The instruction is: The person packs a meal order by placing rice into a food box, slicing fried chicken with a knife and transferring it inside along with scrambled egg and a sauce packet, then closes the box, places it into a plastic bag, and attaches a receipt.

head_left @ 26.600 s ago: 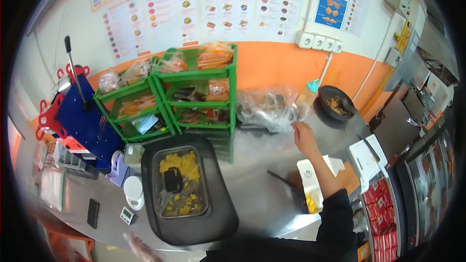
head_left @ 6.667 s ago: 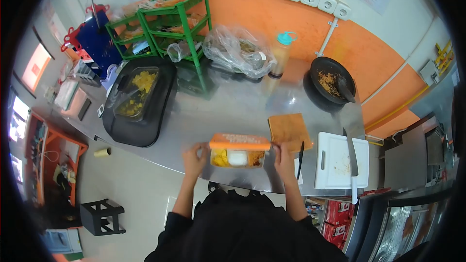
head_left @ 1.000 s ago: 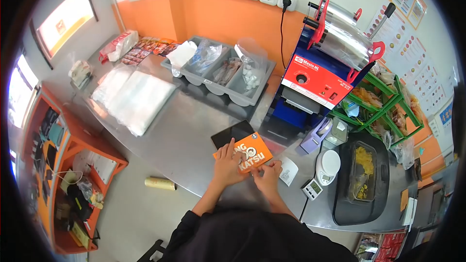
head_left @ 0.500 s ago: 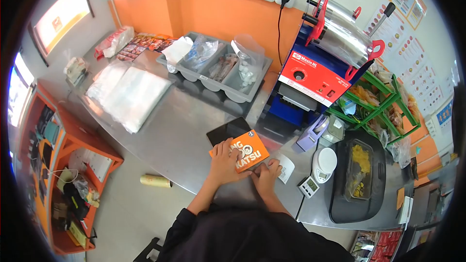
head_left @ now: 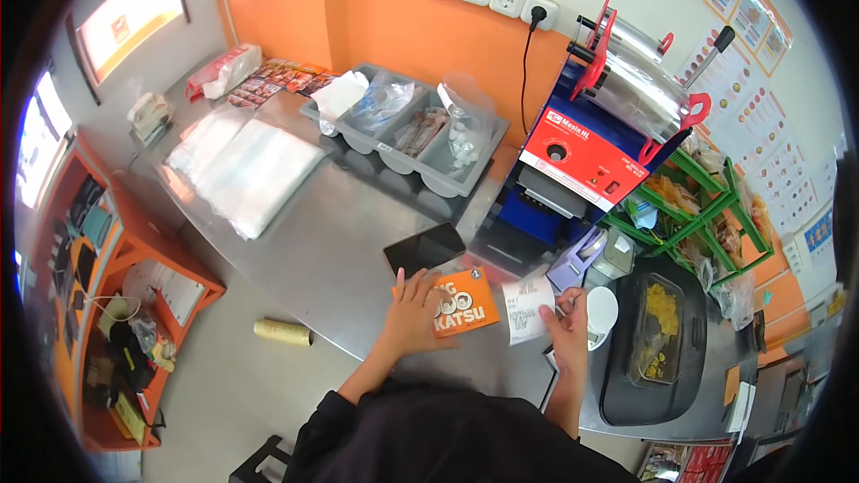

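Ahead and to the left of the left hand (head_left: pixel 413 317), a wide stretch of counter (head_left: pixel 331 233) gives a hand a way through as far as the bags (head_left: pixel 259 174). The phone (head_left: pixel 425 247) lies just beyond it, with a bare strip between phone and bin (head_left: pixel 438 181). The box (head_left: pixel 470 301) and the receipt (head_left: pixel 526 311) in the right hand (head_left: pixel 567 326) nearly fill the gap between the hands. Ahead of the right hand, the dispenser (head_left: pixel 573 261) and sealer (head_left: pixel 582 156) block the way; to its right stand the scale (head_left: pixel 603 309) and, farther out, the pan (head_left: pixel 644 404).
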The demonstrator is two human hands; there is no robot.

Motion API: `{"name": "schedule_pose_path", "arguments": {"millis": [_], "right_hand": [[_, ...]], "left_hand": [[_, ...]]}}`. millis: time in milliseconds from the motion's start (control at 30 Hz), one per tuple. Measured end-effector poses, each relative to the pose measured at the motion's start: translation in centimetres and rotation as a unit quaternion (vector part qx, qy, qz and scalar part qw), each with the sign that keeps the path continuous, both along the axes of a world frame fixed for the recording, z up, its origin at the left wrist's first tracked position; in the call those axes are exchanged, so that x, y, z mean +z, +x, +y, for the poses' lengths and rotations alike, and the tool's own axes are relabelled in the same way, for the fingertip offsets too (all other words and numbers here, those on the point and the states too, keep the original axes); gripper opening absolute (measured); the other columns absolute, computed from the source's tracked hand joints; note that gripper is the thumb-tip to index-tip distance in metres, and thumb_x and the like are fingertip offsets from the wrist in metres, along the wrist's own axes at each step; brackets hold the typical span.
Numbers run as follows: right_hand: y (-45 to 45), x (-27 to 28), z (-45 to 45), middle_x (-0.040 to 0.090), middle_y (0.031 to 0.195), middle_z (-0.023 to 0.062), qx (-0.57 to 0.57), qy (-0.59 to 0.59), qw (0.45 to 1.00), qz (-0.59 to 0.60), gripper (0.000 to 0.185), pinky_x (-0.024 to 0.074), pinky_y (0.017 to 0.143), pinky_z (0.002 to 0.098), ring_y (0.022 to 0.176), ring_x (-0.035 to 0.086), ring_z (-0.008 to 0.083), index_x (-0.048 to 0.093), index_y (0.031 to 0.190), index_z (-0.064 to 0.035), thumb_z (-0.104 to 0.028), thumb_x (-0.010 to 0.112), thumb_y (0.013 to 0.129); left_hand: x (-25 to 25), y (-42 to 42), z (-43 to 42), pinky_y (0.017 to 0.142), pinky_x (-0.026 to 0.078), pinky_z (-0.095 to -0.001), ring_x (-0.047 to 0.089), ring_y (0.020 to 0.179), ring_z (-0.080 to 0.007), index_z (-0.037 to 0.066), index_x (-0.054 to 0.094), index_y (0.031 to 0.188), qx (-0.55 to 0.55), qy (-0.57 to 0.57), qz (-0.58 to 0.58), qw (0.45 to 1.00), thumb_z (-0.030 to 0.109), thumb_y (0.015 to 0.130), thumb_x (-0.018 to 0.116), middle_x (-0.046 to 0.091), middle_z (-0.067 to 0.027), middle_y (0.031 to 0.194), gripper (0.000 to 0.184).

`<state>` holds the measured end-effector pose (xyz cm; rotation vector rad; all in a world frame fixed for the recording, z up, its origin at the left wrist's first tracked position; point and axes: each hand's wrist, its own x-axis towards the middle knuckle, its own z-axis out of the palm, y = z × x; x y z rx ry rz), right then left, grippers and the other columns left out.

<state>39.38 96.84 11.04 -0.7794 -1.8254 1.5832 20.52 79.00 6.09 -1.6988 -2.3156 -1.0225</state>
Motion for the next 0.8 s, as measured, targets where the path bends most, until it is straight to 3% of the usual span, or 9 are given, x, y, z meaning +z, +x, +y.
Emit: {"name": "schedule_pose_path", "arguments": {"millis": [67,167,200,333,400,533,633,733,800], "right_hand": [[-1.7,0.6,-2.4,0.056,0.082,0.0008,0.004,-0.094,0.988,0.12,0.031,0.0395,0.055,0.0232,0.068,0.052,0.0089,0.044,0.103,-0.0126,0.003,0.061,0.083],[-4.5,-5.0,-4.7,0.055,0.087,0.0049,0.053,0.24,0.959,-0.139,0.019,0.0395,0.066,0.0329,0.077,0.052,0.0162,0.057,0.1,-0.0109,-0.011,0.065,0.083],[-5.2,-6.3,-5.9,0.053,0.089,0.0063,0.041,0.38,0.906,-0.183,0.019,0.0387,0.071,0.0367,0.082,0.05,0.0201,0.06,0.1,-0.0117,-0.015,0.066,0.082],[-5.0,-6.4,-6.0,0.049,0.096,0.0118,-0.011,0.411,0.894,-0.179,0.029,0.0347,0.081,0.0402,0.093,0.046,0.0275,0.06,0.105,-0.011,-0.023,0.067,0.08],[-4.5,-6.9,-2.6,0.047,0.102,0.0156,-0.128,0.35,0.923,-0.091,0.031,0.0356,0.083,0.0402,0.096,0.045,0.0308,0.06,0.105,-0.0071,-0.025,0.067,0.08],[-2.8,-8.9,7.5,0.048,0.103,0.0195,-0.44,0.29,0.846,-0.078,0.034,0.0343,0.091,0.0431,0.1,0.044,0.0353,0.06,0.105,-0.0013,-0.027,0.064,0.083],[-1.5,-10.3,13.4,0.048,0.107,0.0238,-0.464,0.238,0.84,-0.148,0.035,0.0347,0.093,0.0446,0.107,0.042,0.0361,0.062,0.104,-0.0012,-0.03,0.065,0.083],[-1.7,-10.9,16.0,0.056,0.101,0.0213,-0.394,0.076,0.896,-0.188,0.03,0.0404,0.088,0.041,0.103,0.05,0.0312,0.064,0.097,0.0035,-0.023,0.067,0.082],[-2.3,-9.4,14.9,0.064,0.089,0.0151,-0.4,-0.013,0.916,-0.027,0.019,0.0453,0.079,0.0334,0.089,0.058,0.0217,0.064,0.088,0.0066,-0.011,0.067,0.081]], "left_hand": [[-0.5,-0.1,-0.4,0.111,0.008,-0.0553,0.04,0.126,-0.035,0.008,0.055,0.106,0.001,0.005,-0.015,1.0,0.057,0.061,0.072,0.046,-0.0173,0.131,0.068],[-2.6,-0.8,-0.3,0.11,0.006,-0.0567,0.041,0.124,-0.0348,0.011,0.051,0.121,-0.067,0.142,-0.178,0.971,0.057,0.065,0.07,0.048,-0.0149,0.131,0.075],[-2.3,-0.6,-0.3,0.11,0.007,-0.0561,0.04,0.125,-0.0332,0.013,0.053,0.121,-0.027,0.095,-0.145,0.984,0.054,0.067,0.07,0.048,-0.0131,0.131,0.069],[-1.7,0.2,-0.3,0.111,0.008,-0.0534,0.042,0.124,-0.0282,0.023,0.063,0.115,0.047,0.003,0.022,0.999,0.045,0.074,0.068,0.049,-0.0078,0.133,0.048],[-2.1,0.2,-0.1,0.11,0.011,-0.0527,0.043,0.123,-0.0273,0.027,0.065,0.112,0.043,0.013,0.009,0.999,0.043,0.073,0.069,0.05,-0.0076,0.132,0.042],[-2.1,0.1,0.2,0.107,0.019,-0.0512,0.045,0.119,-0.0258,0.026,0.066,0.106,0.041,0.035,-0.006,0.999,0.04,0.071,0.072,0.052,-0.0072,0.129,0.038],[-1.4,0.1,0.1,0.105,0.022,-0.0499,0.046,0.118,-0.0256,0.021,0.065,0.101,0.045,0.038,-0.022,0.998,0.038,0.069,0.074,0.052,-0.0079,0.128,0.037],[-1.3,0.1,0.1,0.104,0.024,-0.0487,0.046,0.117,-0.0255,0.017,0.062,0.095,0.045,0.045,-0.032,0.997,0.036,0.068,0.075,0.053,-0.0085,0.126,0.036],[-1.4,0.1,0.1,0.103,0.024,-0.0486,0.047,0.116,-0.0257,0.016,0.062,0.095,0.042,0.047,-0.033,0.997,0.036,0.068,0.075,0.053,-0.0087,0.126,0.036]]}}
